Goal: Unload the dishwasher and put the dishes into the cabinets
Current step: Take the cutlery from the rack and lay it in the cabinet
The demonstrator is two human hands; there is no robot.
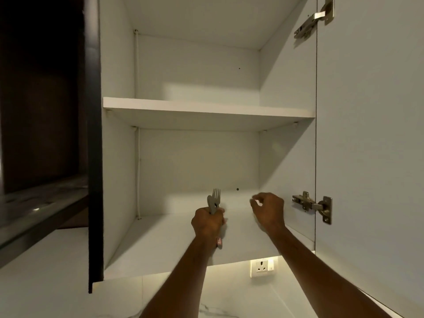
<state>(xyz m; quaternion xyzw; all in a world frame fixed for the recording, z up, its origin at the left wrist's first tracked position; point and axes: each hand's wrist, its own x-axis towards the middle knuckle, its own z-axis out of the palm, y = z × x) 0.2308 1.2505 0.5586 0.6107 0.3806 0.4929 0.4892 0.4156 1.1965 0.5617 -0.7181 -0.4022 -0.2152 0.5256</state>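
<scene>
**Cutlery held up inside the open wall cabinet**

The left hand [208, 222] grips a small bundle of cutlery [213, 203] in a closed fist, fingers wrapped round the handles. A fork's tines and what looks like a spoon bowl stand upright above the knuckles, and a pinkish handle end pokes out below the wrist. The bundle is inside the cabinet's lower compartment, above its floor panel; whether it touches the floor cannot be told.

The right hand [267, 210] is just beside it to the right, fingers loosely curled with thumb and forefinger near each other, holding nothing that can be made out.

Around them is the white cabinet [119, 157], with one shelf [206, 109] across the middle. Its door [371, 134] stands open on the right, carried by metal hinges [313, 206]. Below the cabinet, a wall socket [261, 267] sits on a lit marble-patterned wall.
</scene>
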